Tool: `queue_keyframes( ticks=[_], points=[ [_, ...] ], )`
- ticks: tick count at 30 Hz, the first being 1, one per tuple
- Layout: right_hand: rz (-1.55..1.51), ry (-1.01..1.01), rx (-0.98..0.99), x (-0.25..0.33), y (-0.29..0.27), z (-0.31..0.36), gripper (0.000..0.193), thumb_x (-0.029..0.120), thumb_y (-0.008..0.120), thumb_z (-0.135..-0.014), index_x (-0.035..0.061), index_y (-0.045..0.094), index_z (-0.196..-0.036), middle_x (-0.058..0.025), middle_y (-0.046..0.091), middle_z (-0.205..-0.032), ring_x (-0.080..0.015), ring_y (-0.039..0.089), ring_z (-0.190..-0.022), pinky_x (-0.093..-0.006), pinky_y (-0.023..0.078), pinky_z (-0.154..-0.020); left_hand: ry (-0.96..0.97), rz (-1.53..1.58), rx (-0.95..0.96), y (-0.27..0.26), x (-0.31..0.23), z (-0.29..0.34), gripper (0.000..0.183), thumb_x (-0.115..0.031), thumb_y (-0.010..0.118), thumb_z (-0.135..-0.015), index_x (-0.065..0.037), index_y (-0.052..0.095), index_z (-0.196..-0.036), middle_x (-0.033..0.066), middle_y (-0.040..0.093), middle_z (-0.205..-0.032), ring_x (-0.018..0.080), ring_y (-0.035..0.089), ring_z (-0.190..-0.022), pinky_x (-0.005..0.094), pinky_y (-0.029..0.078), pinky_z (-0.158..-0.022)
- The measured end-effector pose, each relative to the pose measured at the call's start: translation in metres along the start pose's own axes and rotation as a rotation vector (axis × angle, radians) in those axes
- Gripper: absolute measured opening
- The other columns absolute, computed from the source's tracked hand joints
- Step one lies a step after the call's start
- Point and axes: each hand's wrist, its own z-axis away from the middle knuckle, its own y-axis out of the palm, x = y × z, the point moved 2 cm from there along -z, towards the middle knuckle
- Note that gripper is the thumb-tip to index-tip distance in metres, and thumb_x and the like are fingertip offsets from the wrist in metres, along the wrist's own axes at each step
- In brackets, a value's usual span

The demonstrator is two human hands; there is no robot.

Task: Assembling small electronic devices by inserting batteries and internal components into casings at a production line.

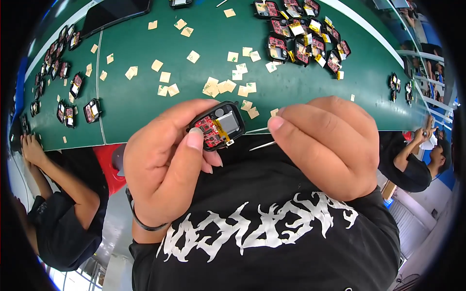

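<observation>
My left hand [167, 155] is closed around a small black device housing [239, 112], thumb on its front and fingers behind. Inside the housing lie a red circuit board [212, 134], a silver-grey battery [227, 122] and a strip of yellow tape. To its right, my right hand [325, 140] pinches a pair of thin metal tweezers [262, 145]. The two tips are spread apart and point left toward the housing, without touching it. A small beige square sticker [274, 112] shows just beyond the right fingertips.
Beige square stickers [211, 87] lie scattered over the green table [160, 116]. Many similar housings crowd the far right [302, 51] and the left side [92, 111]. A dark flat panel [116, 15] lies far left. Co-workers sit at left [68, 213] and right [412, 162].
</observation>
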Motion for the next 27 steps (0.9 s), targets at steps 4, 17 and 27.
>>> queue_keyframes(
  ticks=[4, 17, 27],
  points=[
    [0.056, -0.093, -0.088, 0.005, 0.004, -0.001, 0.023, 0.002, 0.073, -0.066, -0.0044, 0.069, -0.087, -0.0162, 0.071, -0.087, -0.0241, 0.066, -0.063, -0.0301, 0.051, -0.052, 0.009, -0.009, 0.018, 0.002, -0.004, 0.000, 0.034, -0.007, 0.049, -0.103, 0.013, 0.060, -0.127, 0.0152, 0.070, -0.097, 0.0143, 0.066, -0.066, 0.0235, 0.050, -0.056],
    [-0.126, -0.087, -0.016, 0.010, 0.013, 0.003, 0.031, 0.002, 0.073, -0.065, -0.0093, 0.071, -0.094, -0.0154, 0.065, -0.083, -0.0241, 0.063, -0.064, -0.0344, 0.055, -0.055, 0.030, -0.023, 0.083, 0.005, 0.000, 0.001, 0.032, -0.007, 0.049, -0.103, 0.012, 0.062, -0.125, 0.0142, 0.071, -0.095, 0.0118, 0.065, -0.068, 0.0222, 0.050, -0.056],
    [-0.278, -0.071, 0.019, 0.009, 0.013, 0.007, 0.033, 0.002, 0.073, -0.065, -0.0116, 0.070, -0.095, -0.0162, 0.065, -0.083, -0.0250, 0.063, -0.063, -0.0349, 0.055, -0.056, 0.023, -0.060, 0.088, 0.006, 0.000, 0.002, 0.031, -0.004, 0.049, -0.102, 0.012, 0.064, -0.123, 0.0141, 0.071, -0.096, 0.0115, 0.066, -0.068, 0.0218, 0.052, -0.057]
  ],
)
